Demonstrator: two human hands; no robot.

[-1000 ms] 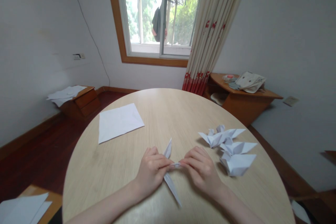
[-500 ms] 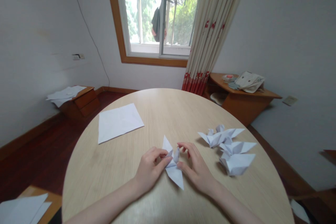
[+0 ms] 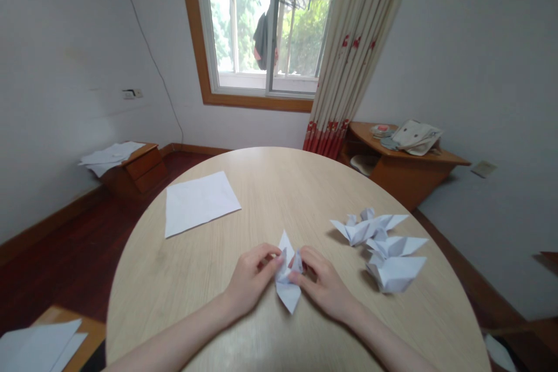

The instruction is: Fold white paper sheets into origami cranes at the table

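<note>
Both my hands meet low on the round wooden table around a small white folded paper figure. My left hand pinches its left side with thumb and fingers. From the right, my right hand grips the figure's other side, fingertips touching the paper near the left hand's. One pointed flap sticks up between the hands and another points down toward me.
A flat white sheet lies at the table's left. Several finished folded paper figures cluster at the right. Low wooden cabinets stand left and right, each with things on top. More paper sits bottom left.
The paper figure went from a long thin shape stretched between my hands to a shorter, wider one. My hands have drawn closer together around it.
</note>
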